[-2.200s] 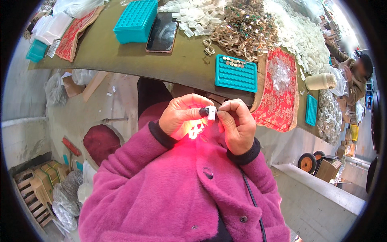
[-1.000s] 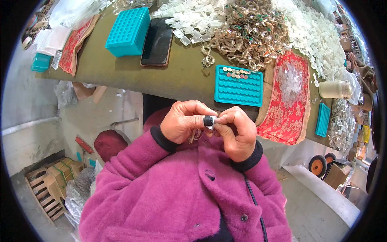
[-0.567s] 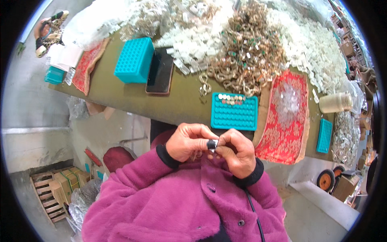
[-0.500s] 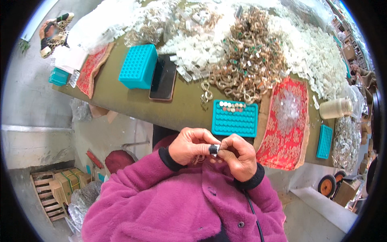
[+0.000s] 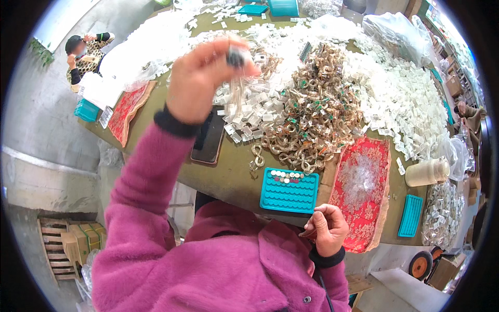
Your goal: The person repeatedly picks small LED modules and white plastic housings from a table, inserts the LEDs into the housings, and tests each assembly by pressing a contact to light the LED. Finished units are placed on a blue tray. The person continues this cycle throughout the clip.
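My left hand (image 5: 200, 78) is raised over the left side of the table, blurred by motion. Its fingers are closed, and a clear, thin strand (image 5: 238, 99) hangs below them. Something black (image 5: 237, 57) wraps the tip of one digit. My right hand (image 5: 329, 229) is low, by the near right corner of a turquoise tray (image 5: 288, 201), its fingertips pinched together. What they hold, if anything, is too small to name. Small round white and reddish pieces (image 5: 287, 180) lie in the tray's far rows. A red patterned cloth pad (image 5: 358, 223) lies right of it.
Beyond the tray is a heap of clear coiled cords (image 5: 322, 104), flanked by piles of small white plastic pieces (image 5: 403, 112). A dark phone (image 5: 209, 140) lies below my left forearm. At right stand a whitish jar (image 5: 427, 172) and another turquoise tray (image 5: 410, 216). Another person (image 5: 86, 60) is at far left.
My hands have parted from their pinch before my chest. The left has swung up and away over the table; the right has moved down and right beside the tray. The whole view has shifted.
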